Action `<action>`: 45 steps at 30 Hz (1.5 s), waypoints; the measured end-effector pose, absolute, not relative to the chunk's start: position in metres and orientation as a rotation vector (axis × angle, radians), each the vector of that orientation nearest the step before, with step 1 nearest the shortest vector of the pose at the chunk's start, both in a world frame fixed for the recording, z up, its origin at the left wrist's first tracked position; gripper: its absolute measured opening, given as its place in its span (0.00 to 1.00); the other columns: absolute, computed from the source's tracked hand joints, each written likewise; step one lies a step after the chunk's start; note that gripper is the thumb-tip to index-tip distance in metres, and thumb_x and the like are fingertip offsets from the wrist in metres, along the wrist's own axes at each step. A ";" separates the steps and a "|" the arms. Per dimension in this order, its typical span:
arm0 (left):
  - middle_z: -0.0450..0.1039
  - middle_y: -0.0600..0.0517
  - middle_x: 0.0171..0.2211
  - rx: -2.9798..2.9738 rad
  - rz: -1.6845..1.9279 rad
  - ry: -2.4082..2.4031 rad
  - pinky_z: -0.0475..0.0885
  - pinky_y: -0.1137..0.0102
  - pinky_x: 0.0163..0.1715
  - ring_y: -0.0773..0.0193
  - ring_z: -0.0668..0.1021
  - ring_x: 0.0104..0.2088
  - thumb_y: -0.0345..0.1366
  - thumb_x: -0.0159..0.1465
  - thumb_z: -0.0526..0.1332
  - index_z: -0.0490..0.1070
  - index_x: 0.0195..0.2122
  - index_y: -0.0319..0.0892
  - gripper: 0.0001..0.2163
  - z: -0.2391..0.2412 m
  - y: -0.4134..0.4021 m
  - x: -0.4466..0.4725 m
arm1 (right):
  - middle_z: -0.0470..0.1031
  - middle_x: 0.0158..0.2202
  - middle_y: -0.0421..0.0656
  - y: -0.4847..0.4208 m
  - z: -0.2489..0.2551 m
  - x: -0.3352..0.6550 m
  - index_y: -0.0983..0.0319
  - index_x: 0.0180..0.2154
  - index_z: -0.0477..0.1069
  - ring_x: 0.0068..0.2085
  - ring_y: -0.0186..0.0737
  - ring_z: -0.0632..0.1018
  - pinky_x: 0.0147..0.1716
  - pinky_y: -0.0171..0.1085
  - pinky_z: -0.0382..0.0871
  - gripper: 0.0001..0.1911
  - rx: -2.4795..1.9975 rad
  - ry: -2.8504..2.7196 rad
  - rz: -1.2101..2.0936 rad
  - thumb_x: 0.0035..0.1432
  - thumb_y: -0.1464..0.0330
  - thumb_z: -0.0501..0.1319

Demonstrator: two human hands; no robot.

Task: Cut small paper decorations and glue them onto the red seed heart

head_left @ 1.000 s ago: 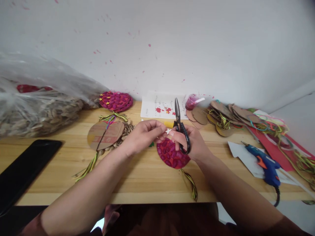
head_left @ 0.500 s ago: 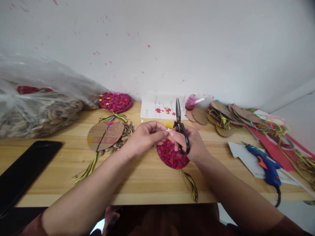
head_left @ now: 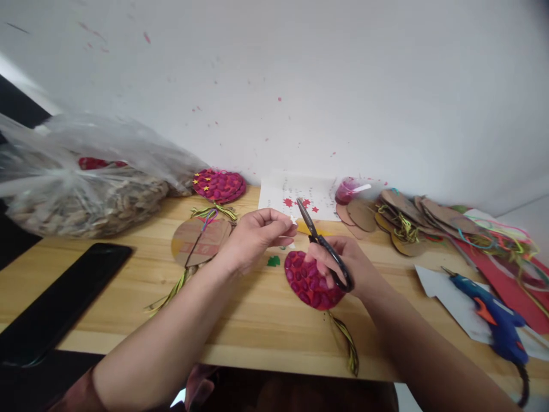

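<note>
The left hand (head_left: pixel 261 237) has its fingers pinched on a small white star (head_left: pixel 293 220); the right hand's (head_left: pixel 359 264) curl around black scissors (head_left: pixel 319 237). Beneath the right hand, a purple-red disc (head_left: pixel 301 280) lies on the desk (head_left: pixel 257 326), a green scrap (head_left: pixel 273 261) just left, a blue glue gun (head_left: pixel 493 315) well right.

A tiny white star (head_left: pixel 294 220) and metal scissors (head_left: pixel 326 246) with black handles.
The left hand (head_left: pixel 261 236) pinches the star. The right hand (head_left: pixel 355 258) has the scissors, tilted, tips up and to the left, near the star, blades looking closed.
</note>
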State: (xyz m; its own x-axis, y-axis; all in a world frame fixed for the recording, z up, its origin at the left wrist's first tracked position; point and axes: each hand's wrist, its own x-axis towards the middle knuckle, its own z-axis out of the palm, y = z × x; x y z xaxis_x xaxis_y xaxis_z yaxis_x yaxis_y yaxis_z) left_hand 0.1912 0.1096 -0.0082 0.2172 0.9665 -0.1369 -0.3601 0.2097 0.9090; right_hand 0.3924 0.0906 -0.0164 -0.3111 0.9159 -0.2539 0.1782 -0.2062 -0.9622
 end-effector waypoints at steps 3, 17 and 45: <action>0.78 0.50 0.30 0.845 1.133 0.872 0.76 0.68 0.39 0.66 0.80 0.33 0.37 0.52 0.72 0.73 0.29 0.37 0.11 -0.005 0.112 0.188 | 0.68 0.16 0.36 0.092 -0.016 0.396 0.65 0.26 0.74 0.12 0.28 0.67 0.11 0.27 0.52 0.22 -1.336 -1.494 1.599 0.51 0.51 0.68; 0.79 0.50 0.32 0.791 1.291 0.853 0.76 0.67 0.43 0.67 0.81 0.32 0.37 0.53 0.72 0.72 0.30 0.37 0.11 -0.002 0.114 0.186 | 0.63 0.15 0.36 0.086 -0.014 0.387 0.61 0.19 0.66 0.15 0.30 0.62 0.12 0.33 0.51 0.24 -1.378 -1.597 1.434 0.48 0.50 0.69; 0.76 0.53 0.28 0.789 1.350 0.810 0.76 0.69 0.41 0.70 0.78 0.30 0.36 0.55 0.70 0.71 0.28 0.37 0.10 -0.009 0.111 0.196 | 0.69 0.21 0.39 0.082 -0.019 0.380 0.63 0.23 0.73 0.23 0.33 0.65 0.23 0.35 0.60 0.20 -1.405 -1.664 1.302 0.51 0.53 0.68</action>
State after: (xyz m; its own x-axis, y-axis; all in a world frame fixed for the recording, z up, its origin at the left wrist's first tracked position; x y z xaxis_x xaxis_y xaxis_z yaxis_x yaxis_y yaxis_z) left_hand 0.1956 0.1114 -0.0090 0.0493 0.9978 -0.0437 -0.5078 0.0627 0.8592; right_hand 0.3801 0.0821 -0.0195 -0.2637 0.9536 -0.1452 0.3704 -0.0389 -0.9281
